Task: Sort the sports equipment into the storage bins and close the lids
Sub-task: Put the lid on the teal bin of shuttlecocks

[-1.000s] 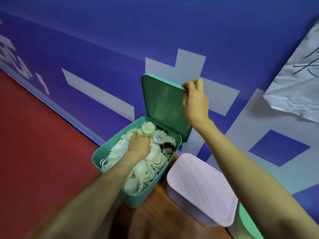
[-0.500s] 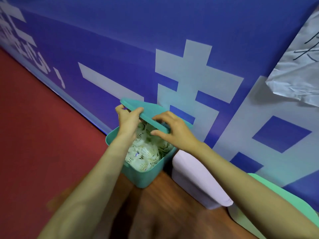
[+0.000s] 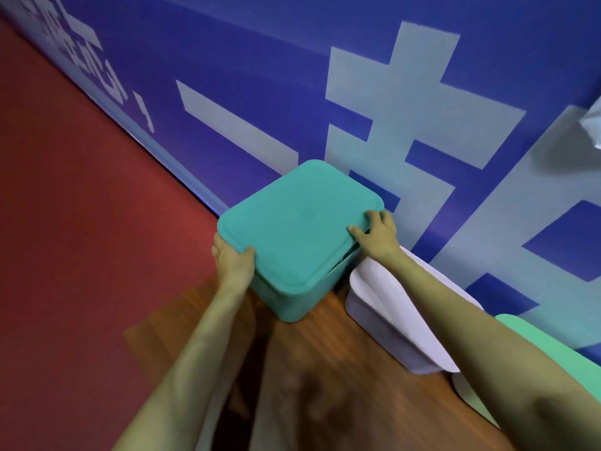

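At the far left end of the brown wooden platform [image 3: 325, 369], against the blue wall banner with pale block characters [image 3: 422, 92], stands the teal plastic storage bin [image 3: 286, 304], square with rounded corners. Its matching teal lid [image 3: 299, 229] lies flat across the top; contents hidden. A thin dark gap shows under the lid's right edge, so whether it is fully seated cannot be told.

Left hand [image 3: 232, 260]: curled over the lid's near-left edge, thumb on top, fingers hidden down the side. Right hand [image 3: 377, 234]: gripping the lid's right corner, fingertips [image 3: 369, 218] on the top surface.

Just beside the bin on the right: white plastic bin with closed lid [image 3: 396, 320], largely covered by the right forearm. Beyond it, at the platform's right edge, a light green lidded bin [image 3: 533, 340], cut off by the frame and the arm. Dark red floor [image 3: 81, 222] to the left. Crumpled white sheet [image 3: 593, 125] at the right border, mostly out of view.
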A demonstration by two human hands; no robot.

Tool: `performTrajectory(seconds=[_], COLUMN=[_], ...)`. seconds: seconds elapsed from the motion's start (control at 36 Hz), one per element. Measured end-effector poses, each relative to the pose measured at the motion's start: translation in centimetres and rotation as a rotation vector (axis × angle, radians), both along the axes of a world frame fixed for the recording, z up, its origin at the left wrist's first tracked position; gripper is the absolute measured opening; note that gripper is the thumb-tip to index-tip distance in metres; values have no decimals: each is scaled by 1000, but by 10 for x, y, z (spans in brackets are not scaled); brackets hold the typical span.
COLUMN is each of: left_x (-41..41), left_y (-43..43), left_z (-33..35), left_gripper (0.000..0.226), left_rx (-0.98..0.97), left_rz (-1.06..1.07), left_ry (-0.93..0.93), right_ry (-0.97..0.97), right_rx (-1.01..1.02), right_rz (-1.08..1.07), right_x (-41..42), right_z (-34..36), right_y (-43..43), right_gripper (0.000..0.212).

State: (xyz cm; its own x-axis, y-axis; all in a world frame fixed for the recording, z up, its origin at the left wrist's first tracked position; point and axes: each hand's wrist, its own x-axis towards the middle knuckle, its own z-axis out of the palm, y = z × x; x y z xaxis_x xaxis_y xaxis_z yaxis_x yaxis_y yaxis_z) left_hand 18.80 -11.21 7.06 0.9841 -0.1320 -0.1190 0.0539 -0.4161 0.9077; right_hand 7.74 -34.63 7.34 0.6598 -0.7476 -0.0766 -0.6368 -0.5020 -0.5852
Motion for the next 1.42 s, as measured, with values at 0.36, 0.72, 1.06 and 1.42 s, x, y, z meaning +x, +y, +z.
performTrajectory(seconds=[0.36,0.72,1.06,1.42], left_x=[14,23,58,14], left_y=[-4,-30,-48,-64], left_z=[-5,20,44,62], left_gripper=[51,44,31,36], left_rx=[-5,-104,-409,-729], left_rz=[-16,-15,-5,-91], left_ry=[104,-29,316,203], right_ry=[-113,217,-134,-308], right_rx=[-34,-154,51,-508], right_rz=[-135,6,754,626], right_x=[-3,35,10,-18], right_z=[-5,7,70,65], right_y=[16,5,40,47], right_gripper=[55,61,65,48])
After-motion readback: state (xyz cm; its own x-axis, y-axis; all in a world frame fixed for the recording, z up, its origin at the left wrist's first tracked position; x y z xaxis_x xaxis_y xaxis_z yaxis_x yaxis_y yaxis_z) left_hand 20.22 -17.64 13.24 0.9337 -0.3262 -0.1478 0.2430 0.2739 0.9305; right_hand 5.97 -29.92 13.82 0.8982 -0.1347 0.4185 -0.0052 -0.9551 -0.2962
